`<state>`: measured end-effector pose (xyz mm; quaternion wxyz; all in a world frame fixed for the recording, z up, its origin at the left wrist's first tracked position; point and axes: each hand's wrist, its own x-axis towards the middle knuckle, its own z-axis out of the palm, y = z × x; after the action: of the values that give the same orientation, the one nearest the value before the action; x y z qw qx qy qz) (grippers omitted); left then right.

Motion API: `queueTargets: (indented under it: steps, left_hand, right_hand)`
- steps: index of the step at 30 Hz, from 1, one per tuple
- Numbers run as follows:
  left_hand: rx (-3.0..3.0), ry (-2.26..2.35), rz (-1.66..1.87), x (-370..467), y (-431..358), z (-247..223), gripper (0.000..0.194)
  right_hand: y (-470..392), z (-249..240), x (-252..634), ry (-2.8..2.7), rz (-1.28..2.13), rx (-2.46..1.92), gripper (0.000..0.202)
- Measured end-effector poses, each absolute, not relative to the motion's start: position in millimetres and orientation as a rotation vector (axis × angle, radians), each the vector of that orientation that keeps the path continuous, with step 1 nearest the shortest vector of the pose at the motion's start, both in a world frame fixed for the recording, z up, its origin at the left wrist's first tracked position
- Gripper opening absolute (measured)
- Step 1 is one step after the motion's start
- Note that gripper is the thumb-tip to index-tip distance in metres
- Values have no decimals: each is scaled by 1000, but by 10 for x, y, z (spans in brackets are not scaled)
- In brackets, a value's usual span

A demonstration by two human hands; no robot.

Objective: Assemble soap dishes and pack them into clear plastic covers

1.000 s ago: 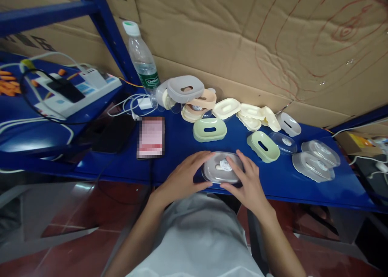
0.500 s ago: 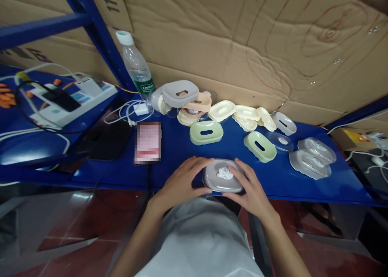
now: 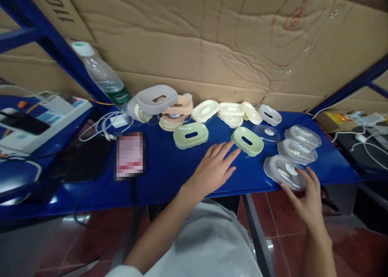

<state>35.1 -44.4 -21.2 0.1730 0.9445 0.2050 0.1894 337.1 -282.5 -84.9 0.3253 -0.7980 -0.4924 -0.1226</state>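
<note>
At the front right of the table, my right hand [image 3: 309, 200] has its thumb and fingers about the near right end of a grey soap dish with a clear lid [image 3: 283, 171]. The lid carries a round white label. My left hand [image 3: 214, 170] is open and empty, fingers stretched toward a pale green oval soap dish part with a slot [image 3: 247, 141]; whether a fingertip touches it I cannot tell. Behind the held dish stand two more lidded grey dishes, a nearer one [image 3: 297, 151] and a farther one [image 3: 303, 135]. A loose clear lid [image 3: 266, 134] lies behind the green part.
Another green part [image 3: 190, 135] lies left of centre. Cream trays [image 3: 206, 110], a grey slotted part [image 3: 269, 115] and a pile topped by a grey part [image 3: 157, 99] line the cardboard wall. A phone [image 3: 129, 155], bottle [image 3: 104, 79] and white cable [image 3: 97, 125] are left.
The lidded grey dish has moved from between both hands to the right, in front of the other lidded dishes. My left hand has let go of it and moved toward the green part.
</note>
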Motion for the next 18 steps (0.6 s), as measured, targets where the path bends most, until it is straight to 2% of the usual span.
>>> queueTargets:
  steps: [4, 12, 15, 18]
  left_hand:
    - [2734, 504, 372, 791, -402, -209, 56]
    - [2779, 618, 313, 583, -447, -337, 50]
    - [2784, 608, 384, 421, -444, -327, 46]
    - [2749, 932, 576, 90, -308, -360, 48]
  right_hand:
    - [-2786, -903, 3582, -1267, -415, -2135, 77]
    - [-2396, -792, 3447, -1273, -667, -2170, 57]
    - [-2115, -649, 3231, -1496, -480, -1994, 55]
    - [-1812, -588, 3053, -1718, -261, -1889, 55]
